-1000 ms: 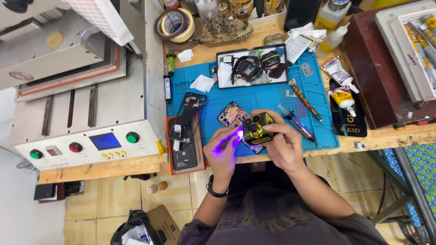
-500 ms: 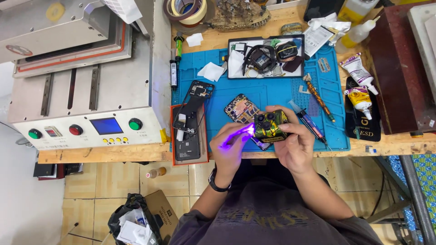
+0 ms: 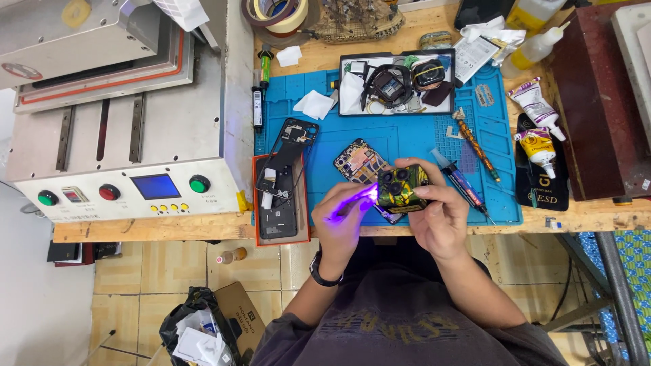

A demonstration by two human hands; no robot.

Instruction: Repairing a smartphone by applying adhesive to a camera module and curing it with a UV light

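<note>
My left hand point(image 3: 342, 227) holds a small torch point(image 3: 358, 200) that shines violet light onto a phone back cover. My right hand point(image 3: 439, 218) grips that patterned yellow-green phone back cover point(image 3: 401, 188), which has round camera holes, just above the blue work mat point(image 3: 407, 142). Under the cover lies an opened phone body point(image 3: 363, 166) with its circuit boards showing. Both hands sit at the front edge of the wooden bench point(image 3: 163, 228).
A black phone frame point(image 3: 281, 176) rests on an orange-edged tray left of my hands. A grey press machine point(image 3: 122, 115) with buttons fills the left. A tray of parts point(image 3: 397, 81), tape rolls point(image 3: 274, 13), glue tubes point(image 3: 536, 122) and a syringe point(image 3: 461, 183) surround the mat.
My hands and the cover have stayed in nearly the same pose with the violet light on. The camera view has drifted slightly.
</note>
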